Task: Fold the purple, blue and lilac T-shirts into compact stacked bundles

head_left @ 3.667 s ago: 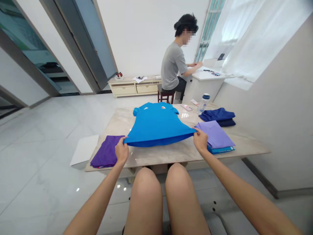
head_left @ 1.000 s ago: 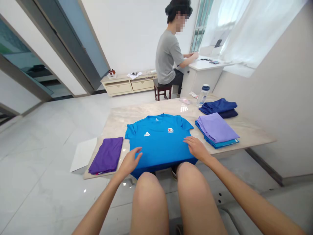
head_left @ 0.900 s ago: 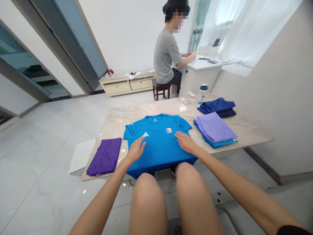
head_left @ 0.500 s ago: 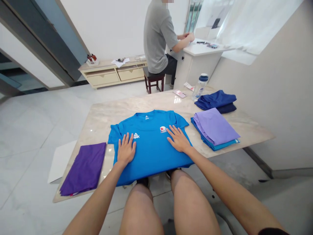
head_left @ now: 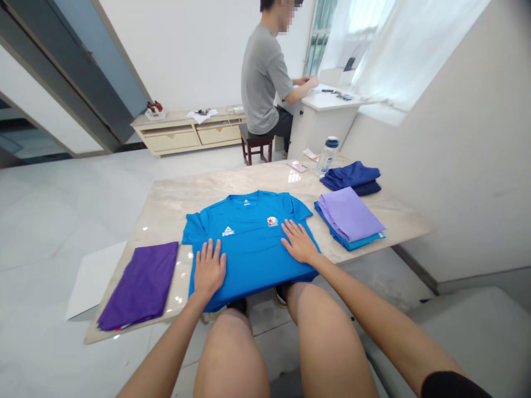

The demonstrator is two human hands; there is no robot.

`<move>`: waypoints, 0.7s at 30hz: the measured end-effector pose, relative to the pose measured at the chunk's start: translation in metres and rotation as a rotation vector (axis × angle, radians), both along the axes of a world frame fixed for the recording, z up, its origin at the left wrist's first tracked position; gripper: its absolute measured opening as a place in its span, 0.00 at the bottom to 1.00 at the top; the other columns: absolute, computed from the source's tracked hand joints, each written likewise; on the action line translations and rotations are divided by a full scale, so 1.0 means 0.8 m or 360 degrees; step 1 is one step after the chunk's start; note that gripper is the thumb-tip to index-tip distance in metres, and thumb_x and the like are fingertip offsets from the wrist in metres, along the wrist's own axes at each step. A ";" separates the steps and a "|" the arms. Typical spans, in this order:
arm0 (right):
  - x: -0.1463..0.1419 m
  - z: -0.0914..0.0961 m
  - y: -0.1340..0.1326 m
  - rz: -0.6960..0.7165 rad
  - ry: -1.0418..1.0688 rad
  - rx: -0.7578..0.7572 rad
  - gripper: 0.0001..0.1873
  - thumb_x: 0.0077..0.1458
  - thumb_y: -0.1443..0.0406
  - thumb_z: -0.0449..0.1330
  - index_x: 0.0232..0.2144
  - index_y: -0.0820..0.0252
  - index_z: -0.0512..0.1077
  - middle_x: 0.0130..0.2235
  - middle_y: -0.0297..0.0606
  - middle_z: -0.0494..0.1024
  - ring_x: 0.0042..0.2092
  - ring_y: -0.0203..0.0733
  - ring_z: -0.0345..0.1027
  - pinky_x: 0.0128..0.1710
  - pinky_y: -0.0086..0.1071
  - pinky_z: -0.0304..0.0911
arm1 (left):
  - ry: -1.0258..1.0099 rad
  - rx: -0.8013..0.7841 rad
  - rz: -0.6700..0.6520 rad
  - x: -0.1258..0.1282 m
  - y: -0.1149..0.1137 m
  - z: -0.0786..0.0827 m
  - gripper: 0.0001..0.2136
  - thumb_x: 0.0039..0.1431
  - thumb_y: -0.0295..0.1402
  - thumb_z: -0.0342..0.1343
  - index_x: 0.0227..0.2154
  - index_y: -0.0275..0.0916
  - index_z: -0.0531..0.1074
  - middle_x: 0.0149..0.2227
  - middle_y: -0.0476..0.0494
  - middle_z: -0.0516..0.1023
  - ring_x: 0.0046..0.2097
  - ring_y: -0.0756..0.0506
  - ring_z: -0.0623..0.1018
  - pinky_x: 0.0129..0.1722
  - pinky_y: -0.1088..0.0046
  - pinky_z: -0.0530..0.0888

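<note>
A blue T-shirt (head_left: 253, 249) lies spread on the table, collar away from me, its lower part hanging over the near edge. White lettering and a round badge with a red star mark its chest. My left hand (head_left: 211, 269) rests flat on the shirt's left side below the lettering, fingers spread. On the right side, my right hand (head_left: 298, 241) lies flat just below the badge, also with fingers apart. Neither hand grips the cloth. Left of the shirt is a folded purple garment (head_left: 143, 284). To its right sits a folded lilac garment (head_left: 350, 214) on top of blue cloth.
The marble-patterned table (head_left: 182, 190) also bears dark blue folded clothing (head_left: 352, 178), a water bottle (head_left: 327, 155) and a pink phone (head_left: 297, 166). Beyond it, a person (head_left: 263, 83) in grey sits on a stool at a white cabinet (head_left: 323, 121). A wall stands at right.
Both hands have slid a little toward me over the shirt, the left one now clear of the lettering. The camera view has tilted up and shifted slightly right.
</note>
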State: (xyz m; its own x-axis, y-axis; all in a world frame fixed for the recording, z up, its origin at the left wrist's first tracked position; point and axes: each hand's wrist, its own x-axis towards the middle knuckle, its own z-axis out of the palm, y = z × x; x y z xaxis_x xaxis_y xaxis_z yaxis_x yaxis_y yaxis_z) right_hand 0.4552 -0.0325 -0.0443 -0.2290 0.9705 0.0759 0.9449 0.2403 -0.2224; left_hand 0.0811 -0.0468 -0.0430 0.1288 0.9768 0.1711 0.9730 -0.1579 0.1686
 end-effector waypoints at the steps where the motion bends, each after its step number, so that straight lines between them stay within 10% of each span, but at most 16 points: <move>1: 0.004 0.004 -0.002 0.0018 0.0015 -0.0005 0.36 0.78 0.52 0.46 0.79 0.62 0.58 0.81 0.48 0.53 0.81 0.56 0.46 0.80 0.55 0.44 | -0.0005 0.0035 0.0025 0.001 -0.007 -0.002 0.31 0.78 0.41 0.40 0.76 0.32 0.64 0.79 0.28 0.59 0.79 0.28 0.59 0.77 0.40 0.57; 7: 0.068 0.049 0.033 0.0030 0.0214 -0.0005 0.24 0.74 0.66 0.49 0.59 0.61 0.81 0.62 0.48 0.82 0.65 0.50 0.71 0.72 0.45 0.60 | -0.0078 0.0135 0.0097 0.009 -0.028 -0.002 0.31 0.78 0.41 0.39 0.75 0.32 0.66 0.77 0.27 0.63 0.78 0.28 0.62 0.77 0.38 0.57; 13: 0.109 0.080 0.139 -0.0654 0.0257 -0.0221 0.24 0.71 0.68 0.57 0.65 0.72 0.72 0.60 0.55 0.82 0.56 0.48 0.77 0.61 0.37 0.67 | -0.0110 0.0205 0.0097 0.011 -0.030 0.001 0.30 0.78 0.40 0.39 0.73 0.30 0.69 0.76 0.25 0.65 0.77 0.27 0.63 0.76 0.38 0.58; 21: 0.102 0.054 0.197 -0.0976 0.0209 -0.0473 0.25 0.70 0.49 0.63 0.30 0.63 0.79 0.31 0.43 0.82 0.39 0.49 0.79 0.41 0.33 0.66 | -0.0244 0.0285 0.0096 0.012 -0.030 -0.003 0.30 0.77 0.40 0.41 0.72 0.31 0.70 0.76 0.25 0.66 0.77 0.27 0.62 0.76 0.37 0.57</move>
